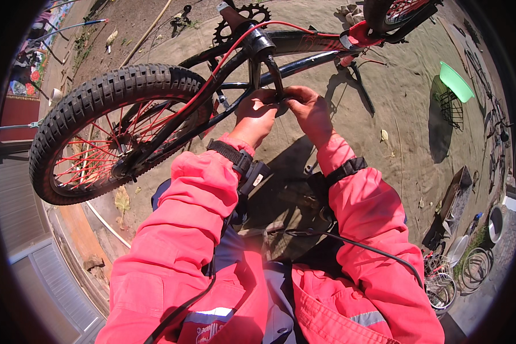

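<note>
A black bicycle (301, 41) lies across the ground, with a red cable (223, 63) along its frame. Its knobby-tyred wheel (126, 73) with red spokes is at the left. From the bottom bracket a crank arm (274, 74) reaches down toward me, and a toothed chainring (233, 23) shows on the far side. My left hand (254, 118) is closed with its fingertips on the crank arm's near end. Pressed in from the other side, my right hand (312, 114) is also closed, thumb and fingers together. Whatever small part lies between the fingertips is hidden.
A tan ground cloth (407, 86) spreads under the bicycle. To the right are a light green basin (456, 81), a black wire basket (450, 109) and a metal trough (456, 198). A black cord (378, 246) hangs across my right sleeve.
</note>
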Motion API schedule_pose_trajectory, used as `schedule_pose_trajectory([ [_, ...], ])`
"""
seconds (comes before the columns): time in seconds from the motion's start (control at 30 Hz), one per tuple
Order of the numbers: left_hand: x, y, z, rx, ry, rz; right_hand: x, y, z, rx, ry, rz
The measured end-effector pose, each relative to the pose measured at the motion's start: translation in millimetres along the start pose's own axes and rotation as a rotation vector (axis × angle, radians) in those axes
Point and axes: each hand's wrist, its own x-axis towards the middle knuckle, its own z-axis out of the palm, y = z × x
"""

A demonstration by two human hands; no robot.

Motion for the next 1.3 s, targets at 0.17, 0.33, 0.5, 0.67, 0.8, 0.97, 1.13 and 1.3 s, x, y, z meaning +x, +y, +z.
schedule_pose_trajectory([
  [0.17,-2,0,-2,0.019,-0.046,-0.074,1,-2,-1,0.050,-0.041,-0.010],
  [0.33,-3,3,-3,-0.011,-0.041,-0.046,0,-9,-5,0.024,-0.068,0.009],
  [0.5,-8,7,-9,0.166,0.020,0.132,1,-18,-5,0.122,-0.094,0.017],
  [0.67,-8,10,-12,0.048,0.008,0.110,0,-34,-6,0.140,-0.111,0.041],
  [0.8,-11,17,-16,0.151,0.070,0.189,-1,-48,-3,0.172,-0.119,0.018],
  [0.97,-23,34,-16,-0.015,0.062,0.225,1,-62,-1,0.182,-0.119,-0.027],
  [1.13,-24,51,-20,0.002,0.050,0.173,3,-73,-1,0.260,-0.128,-0.016],
  [1.3,-24,56,-20,-0.008,0.098,0.213,4,-82,0,0.266,-0.124,-0.038],
])
